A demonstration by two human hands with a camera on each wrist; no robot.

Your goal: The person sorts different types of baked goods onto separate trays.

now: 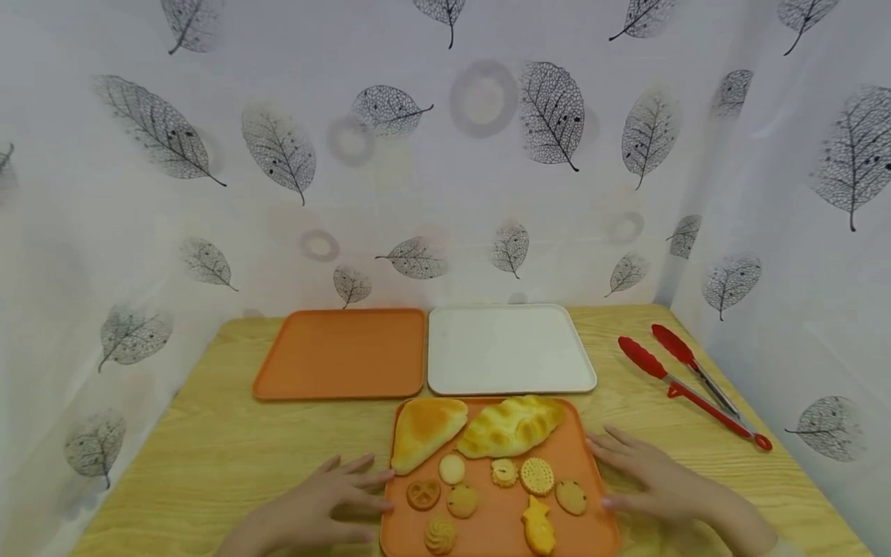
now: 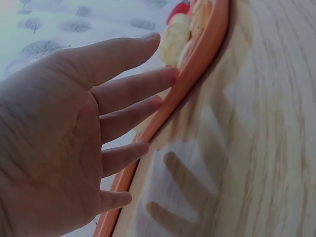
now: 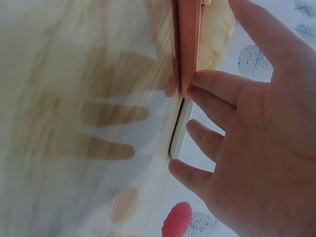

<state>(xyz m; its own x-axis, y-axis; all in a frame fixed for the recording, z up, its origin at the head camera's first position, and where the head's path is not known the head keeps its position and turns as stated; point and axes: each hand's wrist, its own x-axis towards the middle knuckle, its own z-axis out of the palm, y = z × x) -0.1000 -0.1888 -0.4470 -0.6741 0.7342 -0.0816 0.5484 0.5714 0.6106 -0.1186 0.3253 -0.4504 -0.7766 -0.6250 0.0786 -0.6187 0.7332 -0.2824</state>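
Note:
An orange tray lies at the near middle of the table in the head view. Triangular bread and a longer ridged bread fill its far end. Several small cookies lie closer to me, among them a pretzel-like cookie, a round dotted cookie and a pineapple-shaped cookie. My left hand is at the tray's left side, fingers extended; in the left wrist view its fingertips are right at the rim. On the opposite side my right hand spreads its fingers along the right rim, palm showing in the right wrist view.
Behind the near tray stand another orange tray on the left and a white tray on the right, both bare. Red-tipped tongs lie spread at the table's right. A leaf-patterned curtain surrounds the wooden table.

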